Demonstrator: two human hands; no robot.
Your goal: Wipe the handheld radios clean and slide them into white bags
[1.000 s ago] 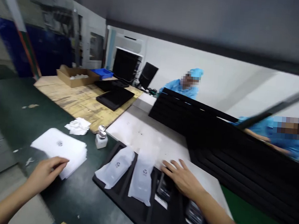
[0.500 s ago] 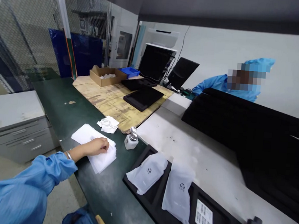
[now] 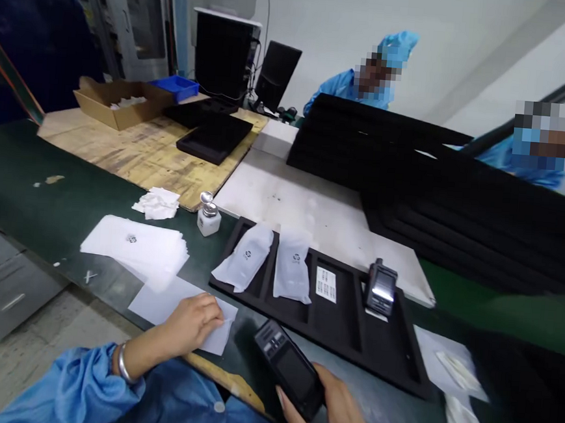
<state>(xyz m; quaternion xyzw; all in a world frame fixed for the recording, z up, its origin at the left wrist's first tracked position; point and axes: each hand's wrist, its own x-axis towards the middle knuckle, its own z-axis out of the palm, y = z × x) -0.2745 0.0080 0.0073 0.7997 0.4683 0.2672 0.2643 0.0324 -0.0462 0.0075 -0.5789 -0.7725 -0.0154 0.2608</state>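
Note:
My left hand (image 3: 191,325) pinches the right part of a frosted plastic bag (image 3: 151,299) near the bench's front edge. In my right hand (image 3: 342,415) is a black handheld device (image 3: 294,372) with a screen and small buttons, tilted with its top toward the left hand. A stack of printed frosted bags (image 3: 128,242) lies beyond the left wrist. Ahead, a black foam tray (image 3: 339,323) holds two bagged items (image 3: 247,257), a label sheet (image 3: 326,285) and another device (image 3: 382,289) in separate compartments.
A white pump bottle (image 3: 208,222) stands beside crumpled white wipes (image 3: 157,203). White gloves or cloths (image 3: 464,421) lie at the right. Behind are a cardboard box (image 3: 119,110), black foam trays (image 3: 214,138), stacked black foam (image 3: 380,144) and two people in blue.
My left hand has brought one bag from the stack toward me and rightward. My right hand has come into view holding the device. The view has swung right.

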